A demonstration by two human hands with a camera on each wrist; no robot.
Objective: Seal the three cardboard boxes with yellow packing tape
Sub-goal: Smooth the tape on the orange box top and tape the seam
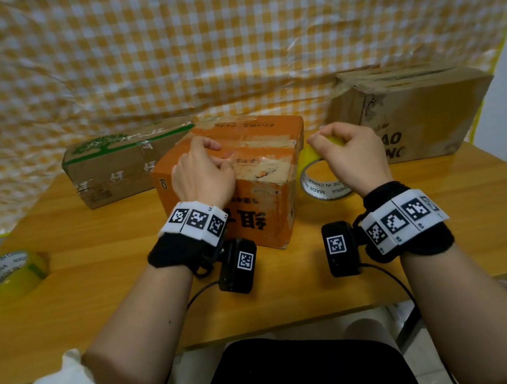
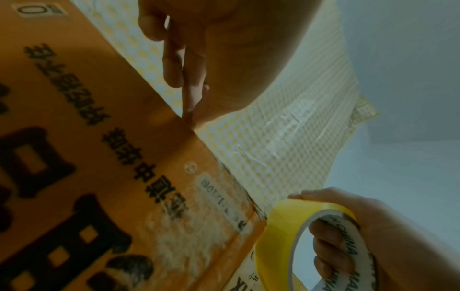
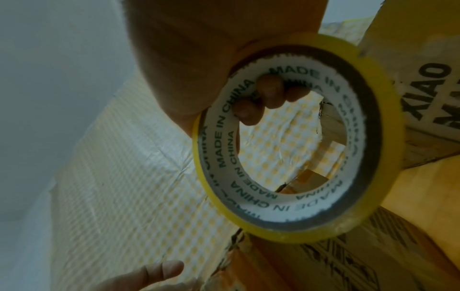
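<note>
An orange cardboard box (image 1: 253, 172) stands mid-table, its top patched with old tape. My left hand (image 1: 219, 157) lies on its top near the front edge, fingertips (image 2: 191, 98) pressing down on the lid and gripping nothing that I can see. My right hand (image 1: 332, 143) holds a yellow tape roll (image 1: 321, 180) upright just right of the box, with fingers (image 3: 263, 94) hooked through the white core (image 3: 219, 149) and the thumb on the outer face. A flat box with a green tree print (image 1: 121, 163) lies behind on the left. A larger brown box (image 1: 411, 108) stands behind on the right.
A second yellow tape roll (image 1: 7, 274) lies flat near the left edge of the wooden table (image 1: 98, 290). A yellow-checked plastic sheet (image 1: 226, 35) hangs behind the boxes. The table's front edge runs just over my lap.
</note>
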